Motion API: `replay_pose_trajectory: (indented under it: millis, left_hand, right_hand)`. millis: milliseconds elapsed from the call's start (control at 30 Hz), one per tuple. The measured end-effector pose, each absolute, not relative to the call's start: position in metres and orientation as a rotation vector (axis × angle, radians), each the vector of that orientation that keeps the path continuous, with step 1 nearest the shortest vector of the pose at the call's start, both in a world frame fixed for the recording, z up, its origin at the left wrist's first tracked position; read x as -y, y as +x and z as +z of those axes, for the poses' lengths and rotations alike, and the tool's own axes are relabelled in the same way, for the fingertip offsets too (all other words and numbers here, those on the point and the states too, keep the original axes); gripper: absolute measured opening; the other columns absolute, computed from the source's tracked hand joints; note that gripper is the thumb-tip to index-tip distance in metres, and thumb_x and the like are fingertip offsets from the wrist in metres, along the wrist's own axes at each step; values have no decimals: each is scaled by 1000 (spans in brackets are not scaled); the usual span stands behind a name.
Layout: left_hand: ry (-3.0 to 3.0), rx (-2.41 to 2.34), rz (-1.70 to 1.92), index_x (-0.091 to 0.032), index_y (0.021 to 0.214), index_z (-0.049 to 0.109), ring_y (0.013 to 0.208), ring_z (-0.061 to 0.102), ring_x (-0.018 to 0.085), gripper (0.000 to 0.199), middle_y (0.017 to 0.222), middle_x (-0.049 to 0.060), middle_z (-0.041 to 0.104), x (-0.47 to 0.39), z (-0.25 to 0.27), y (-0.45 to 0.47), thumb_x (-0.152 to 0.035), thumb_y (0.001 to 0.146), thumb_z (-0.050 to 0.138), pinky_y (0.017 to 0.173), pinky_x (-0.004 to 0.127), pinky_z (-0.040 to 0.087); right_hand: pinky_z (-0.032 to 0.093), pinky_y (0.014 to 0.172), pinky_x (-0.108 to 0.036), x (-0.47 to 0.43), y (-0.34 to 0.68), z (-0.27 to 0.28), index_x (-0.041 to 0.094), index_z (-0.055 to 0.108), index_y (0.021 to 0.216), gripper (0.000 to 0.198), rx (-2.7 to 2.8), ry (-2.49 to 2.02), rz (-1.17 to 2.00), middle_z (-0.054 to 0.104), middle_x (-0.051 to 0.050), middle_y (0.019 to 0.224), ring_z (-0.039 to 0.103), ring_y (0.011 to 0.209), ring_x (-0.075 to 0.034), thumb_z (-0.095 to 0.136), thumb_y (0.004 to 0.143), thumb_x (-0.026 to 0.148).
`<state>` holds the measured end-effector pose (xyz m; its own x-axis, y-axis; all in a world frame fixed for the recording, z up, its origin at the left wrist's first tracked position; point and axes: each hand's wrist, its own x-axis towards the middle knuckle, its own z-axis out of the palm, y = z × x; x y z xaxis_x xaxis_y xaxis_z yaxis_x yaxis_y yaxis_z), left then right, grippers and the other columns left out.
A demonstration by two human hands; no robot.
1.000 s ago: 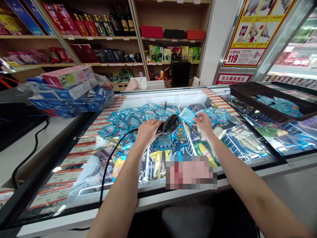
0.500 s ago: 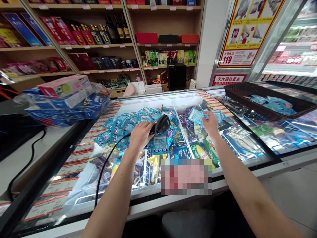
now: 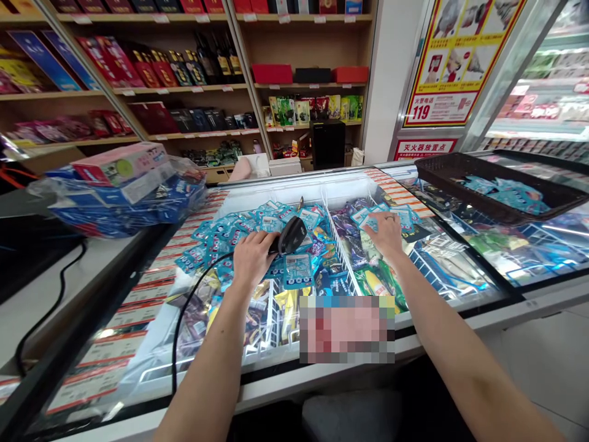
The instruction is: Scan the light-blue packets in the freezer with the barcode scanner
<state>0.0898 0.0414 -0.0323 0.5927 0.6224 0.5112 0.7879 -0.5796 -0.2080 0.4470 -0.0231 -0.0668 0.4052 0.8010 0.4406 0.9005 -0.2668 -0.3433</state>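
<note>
My left hand (image 3: 252, 258) is wrapped round the handle of a black barcode scanner (image 3: 292, 236), its head pointing right over the freezer. A cable trails from the handle down to the left. Beneath and behind the scanner lies a pile of light-blue packets (image 3: 221, 239); a single blue packet (image 3: 298, 270) rests flat just below the scanner head. At the right, my right hand (image 3: 385, 232) reaches over more blue packets (image 3: 360, 216), fingers stretched out and thumb apart. It touches or hovers over them; the fingers hide which.
A dark basket (image 3: 437, 169) with blue packets stands on the freezer glass at right. Boxes in clear plastic (image 3: 124, 190) sit at left. White wire dividers (image 3: 339, 245) split the freezer (image 3: 294, 184). Shelves with goods stand behind; part of the front is pixelated.
My right hand has gone from pinching a blue packet to lying with fingers spread over the packets there. My left hand has shifted slightly left with the scanner.
</note>
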Motion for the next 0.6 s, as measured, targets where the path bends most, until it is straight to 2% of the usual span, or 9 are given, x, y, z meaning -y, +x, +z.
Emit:
replay_pose_trajectory:
  millis: [133, 267, 400, 467, 600]
  left_hand:
    - [-2392, 1154, -575, -24, 117, 57, 97, 56, 28, 36, 98, 8, 64, -42, -31, 85, -29, 81, 60, 77, 37, 39]
    - [-2360, 1186, -582, -25, 116, 58, 97, 57, 28, 35, 98, 9, 64, -40, -28, 80, -30, 81, 60, 78, 39, 38]
    - [-2325, 1240, -603, -25, 115, 58, 99, 57, 29, 35, 100, 9, 65, -39, -26, 74, -28, 80, 60, 80, 40, 38]
    - [-2291, 1287, -635, -24, 115, 58, 100, 57, 29, 35, 101, 9, 65, -40, -26, 69, -28, 81, 59, 81, 40, 38]
    - [-2235, 1384, -660, -24, 116, 57, 101, 57, 29, 36, 101, 8, 65, -41, -28, 55, -29, 81, 60, 84, 41, 37]
  right_hand:
    - [36, 89, -45, 23, 441, -72, 25, 65, 107, 26, 1532, -2125, -296, 57, -9, 120, 43, 111, -32, 55, 84, 35]
    - [34, 89, -49, 23, 443, -79, 23, 65, 109, 27, 1479, -2121, -369, 58, -11, 122, 44, 112, -33, 53, 85, 31]
    - [31, 95, -53, 22, 438, -78, 23, 65, 112, 32, 1499, -1995, -400, 57, -11, 127, 41, 119, -34, 51, 87, 38]
    - [33, 95, -51, 21, 429, -74, 24, 65, 113, 34, 1569, -1866, -321, 60, -10, 122, 45, 117, -32, 50, 88, 42]
    - [42, 93, -43, 22, 402, -68, 25, 67, 109, 32, 1801, -1516, -34, 68, -6, 102, 57, 102, -24, 46, 92, 42]
